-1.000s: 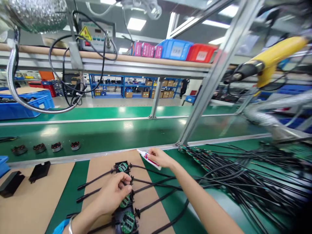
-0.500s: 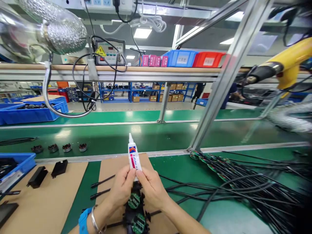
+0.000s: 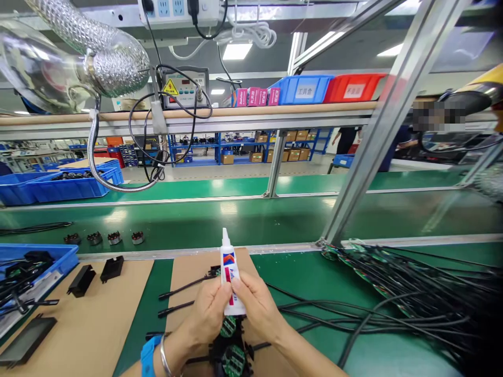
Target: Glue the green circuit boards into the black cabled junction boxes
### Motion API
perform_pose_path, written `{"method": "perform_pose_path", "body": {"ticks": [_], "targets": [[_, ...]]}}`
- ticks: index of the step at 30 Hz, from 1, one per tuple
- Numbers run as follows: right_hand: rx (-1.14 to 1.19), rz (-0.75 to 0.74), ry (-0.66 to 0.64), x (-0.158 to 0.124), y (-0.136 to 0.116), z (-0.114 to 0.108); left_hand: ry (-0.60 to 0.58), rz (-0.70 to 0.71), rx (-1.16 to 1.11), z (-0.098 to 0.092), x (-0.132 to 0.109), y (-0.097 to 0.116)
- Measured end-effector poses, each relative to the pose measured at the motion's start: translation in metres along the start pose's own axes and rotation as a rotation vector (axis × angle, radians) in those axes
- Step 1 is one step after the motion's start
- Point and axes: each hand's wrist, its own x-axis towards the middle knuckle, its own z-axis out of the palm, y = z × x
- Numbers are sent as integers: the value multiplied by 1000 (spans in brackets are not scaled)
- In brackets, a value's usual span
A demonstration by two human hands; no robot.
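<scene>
Both my hands hold a small white glue tube (image 3: 228, 272) upright, nozzle up, over a brown cardboard mat (image 3: 188, 285). My left hand (image 3: 210, 309) pinches the tube's lower part from the left. My right hand (image 3: 257, 306) grips it from the right. Below the hands lie round green circuit boards in black housings (image 3: 231, 356) with black cables running off both sides. A blue band and a metal bracelet sit on my left wrist.
A big bundle of black cables (image 3: 396, 298) fills the right of the bench. A blue bin (image 3: 31, 272) and black plastic covers (image 3: 98, 272) lie on the left. Small round parts (image 3: 113, 238) sit on the green conveyor (image 3: 236, 220). A slanted metal post (image 3: 365, 157) rises ahead.
My right hand brought the glue tube from the mat's far edge to the middle, and my left hand left the boards to join it. The view has shifted right.
</scene>
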Motion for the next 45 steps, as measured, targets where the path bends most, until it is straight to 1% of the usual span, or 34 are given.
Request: {"method": "perform_pose_path", "body": {"ticks": [2,4,6,8,11,13,14,16,17,18,19,20,22,24,25,26,27,28,30,31,33,35,37,38,40,43,45], "targets": [[-49,-50,20,0,-1,0,-7,-17,25,0,0,2],[-108,-89,29,1,-1,0,38,-23,31,1,0,2],[-134,-88,42,2,0,1,61,-28,-4,3,-1,1],[-155,-74,72,2,2,1,27,-40,-47,4,-2,-2],[-263,-111,105,3,2,-3,3,-47,-52,4,-2,-4],[-382,-184,91,5,-2,-11,45,-57,-33,2,2,-2],[-454,-248,99,7,-6,-16,85,-73,-21,-1,5,1],[-630,-439,109,15,-15,-25,144,-116,32,-7,12,10],[-737,-551,89,21,-20,-28,146,-135,78,-11,17,17],[-845,-657,41,28,-25,-29,129,-137,133,-15,21,24],[-939,-745,-37,36,-28,-28,105,-118,190,-19,25,31],[-1011,-807,-129,45,-31,-26,83,-85,238,-24,29,38],[-1082,-856,-278,63,-31,-22,68,-41,267,-33,33,46],[-1081,-812,-372,81,-25,-21,54,-87,177,-44,32,44],[-1056,-753,-401,89,-19,-24,48,-132,113,-49,30,39],[-996,-668,-399,96,-12,-27,46,-171,66,-53,26,31],[-888,-555,-348,103,-4,-30,41,-199,63,-56,22,22],[-725,-424,-262,108,6,-33,30,-213,116,-58,17,12],[-272,-151,-68,117,25,-34,-43,-195,356,-57,7,-5],[-45,-33,-4,120,35,-33,-109,-166,498,-55,3,-12],[291,130,36,125,52,-24,-254,-117,722,-48,-2,-20],[468,213,84,129,65,-14,-376,-126,826,-42,-2,-23],[584,252,154,132,74,-5,-441,-170,861,-39,0,-27],[634,262,171,133,77,-2,-456,-179,868,-38,1,-29],[696,269,154,135,82,2,-473,-170,876,-38,3,-35],[710,262,113,135,87,5,-493,-147,900,-39,2,-43],[689,256,98,133,90,7,-485,-111,923,-39,0,-47]]}}
